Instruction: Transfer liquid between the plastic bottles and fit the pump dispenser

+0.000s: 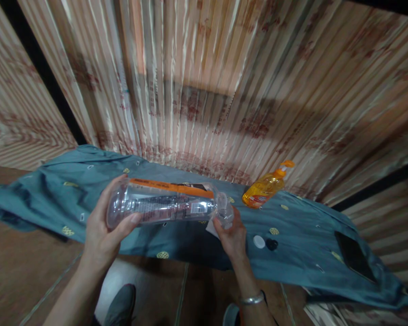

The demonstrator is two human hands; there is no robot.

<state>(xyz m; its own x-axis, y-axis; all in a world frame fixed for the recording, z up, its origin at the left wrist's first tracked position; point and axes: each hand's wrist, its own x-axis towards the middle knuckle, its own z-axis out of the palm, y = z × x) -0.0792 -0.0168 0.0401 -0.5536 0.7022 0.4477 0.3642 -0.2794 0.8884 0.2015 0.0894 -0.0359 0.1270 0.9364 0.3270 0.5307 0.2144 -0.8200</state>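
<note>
A large clear plastic bottle [166,206] with an orange-and-black label lies sideways across my view, held above the cloth. Around its wide base my left hand [105,222] is wrapped, thumb in front. At the other end, my right hand [233,233] grips the neck, and a bit of white cloth or paper [211,228] shows beside those fingers. The bottle looks empty, and no cap shows on it. To the right of my right hand, a white round cap [259,242] and a small black piece [272,245] lie on the cloth.
A table with a blue-green patterned cloth [302,226] spans the view. On it stand an orange pump bottle [263,188] of yellow liquid and, at right, a dark phone-like slab [355,256]. Behind hangs a striped curtain [190,90] with black poles [47,77].
</note>
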